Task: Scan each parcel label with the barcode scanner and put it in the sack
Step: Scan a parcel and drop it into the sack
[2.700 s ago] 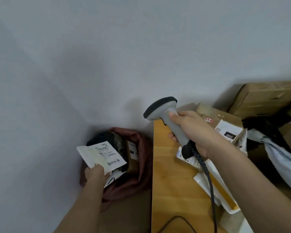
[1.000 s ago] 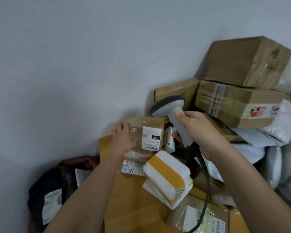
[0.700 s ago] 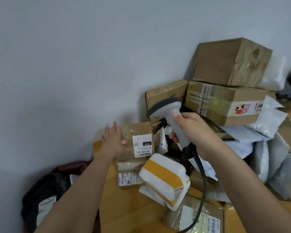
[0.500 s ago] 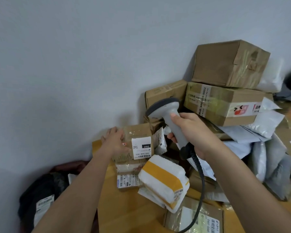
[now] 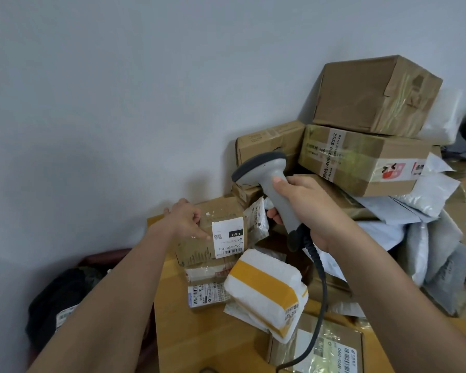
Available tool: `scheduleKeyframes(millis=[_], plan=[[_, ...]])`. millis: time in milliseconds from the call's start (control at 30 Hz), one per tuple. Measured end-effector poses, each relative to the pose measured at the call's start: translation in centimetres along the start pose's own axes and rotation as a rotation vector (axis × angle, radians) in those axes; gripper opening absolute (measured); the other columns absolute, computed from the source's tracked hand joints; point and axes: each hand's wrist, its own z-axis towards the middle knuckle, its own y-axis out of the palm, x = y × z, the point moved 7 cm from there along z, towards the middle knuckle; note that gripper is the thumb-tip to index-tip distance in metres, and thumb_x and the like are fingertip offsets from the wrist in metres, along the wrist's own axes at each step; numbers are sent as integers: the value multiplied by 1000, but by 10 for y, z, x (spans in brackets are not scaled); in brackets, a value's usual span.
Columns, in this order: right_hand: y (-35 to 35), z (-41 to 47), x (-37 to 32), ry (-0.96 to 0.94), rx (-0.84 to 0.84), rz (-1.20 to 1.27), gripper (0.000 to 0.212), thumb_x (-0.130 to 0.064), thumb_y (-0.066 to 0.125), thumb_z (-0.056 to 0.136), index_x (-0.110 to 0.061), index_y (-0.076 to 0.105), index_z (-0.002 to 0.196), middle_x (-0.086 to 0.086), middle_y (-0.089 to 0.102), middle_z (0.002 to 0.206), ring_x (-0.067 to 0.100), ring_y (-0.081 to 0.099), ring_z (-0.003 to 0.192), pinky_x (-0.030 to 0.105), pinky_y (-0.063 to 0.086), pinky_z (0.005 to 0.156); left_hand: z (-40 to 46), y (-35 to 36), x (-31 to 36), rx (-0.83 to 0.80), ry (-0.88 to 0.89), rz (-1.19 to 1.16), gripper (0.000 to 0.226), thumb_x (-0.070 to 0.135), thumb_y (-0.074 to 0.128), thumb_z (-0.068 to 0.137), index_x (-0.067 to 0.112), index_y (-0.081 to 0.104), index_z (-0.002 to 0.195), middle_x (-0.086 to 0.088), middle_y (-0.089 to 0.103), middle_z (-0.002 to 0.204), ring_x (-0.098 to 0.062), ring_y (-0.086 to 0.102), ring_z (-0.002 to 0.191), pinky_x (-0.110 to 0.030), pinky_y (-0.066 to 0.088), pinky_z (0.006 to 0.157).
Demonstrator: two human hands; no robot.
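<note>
Left hand (image 5: 184,220): fingers curled over the top left corner of a small box (image 5: 213,232), thumb on its front face, gripping it; the box stands tilted on the table (image 5: 199,340) with its white label (image 5: 228,239) facing the camera, label printed "060" upside down. Right hand (image 5: 304,208): closed round the grey handle of the scanner (image 5: 272,189), head pointing left above the small box, not touching it; black coiled cable (image 5: 316,292) hangs from the handle down toward the bottom edge. Below the small box: a flat taped parcel (image 5: 207,288) with a barcode label. Just right of that: a white padded parcel (image 5: 267,289) with a yellow tape band, lying on another labelled box (image 5: 331,351). Behind the scanner: stacked cartons (image 5: 366,135) against the wall (image 5: 145,76), grey mailer bags (image 5: 436,254) to the right. Sack (image 5: 54,302): dark, on the floor left of the table, a labelled parcel showing inside it.
</note>
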Motion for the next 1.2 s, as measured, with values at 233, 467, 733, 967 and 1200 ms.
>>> scheduleKeyframes(millis=[233, 467, 733, 967, 1200], plan=[[-4, -2, -6, 7, 23, 96, 19, -27, 53, 103, -11, 61, 101, 12, 63, 90, 12, 63, 61, 26, 53, 60, -26, -37, -13, 85, -50, -352, 52, 40, 92, 57, 20, 50, 79, -4, 57, 93, -16, 56, 79, -22, 44, 56], [-1, 0, -20, -56, 107, 272, 6, -8, 70, 89, -6, 64, 90, 9, 64, 71, 14, 58, 56, 29, 53, 60, -81, -62, -16, 54, -210, -1052, 100, 69, 83, 51, 22, 42, 129, -8, 64, 118, -25, 66, 102, -42, 57, 78], [28, 3, -26, -134, 98, 402, 45, -22, 84, 78, -14, 59, 115, 10, 70, 96, 21, 71, 84, 41, 62, 76, -125, -81, 46, -56, 66, -1433, 57, 50, 59, 86, 23, 54, 135, -8, 64, 130, -28, 61, 119, -47, 54, 92], [30, -10, -32, -210, 263, 459, 77, -42, 87, 71, -23, 46, 132, 6, 65, 114, 21, 66, 101, 40, 56, 86, -130, -90, 59, 44, 82, -1544, 65, 48, 67, 77, 25, 51, 135, -10, 67, 125, -32, 63, 116, -60, 48, 97], [34, -12, -38, -269, 203, 518, 94, -49, 88, 60, -27, 35, 134, -3, 60, 117, 12, 62, 103, 24, 48, 75, -129, -97, 93, 40, 181, -1810, 49, 36, 76, 78, 17, 60, 120, -24, 70, 109, -40, 67, 106, -61, 47, 97]])
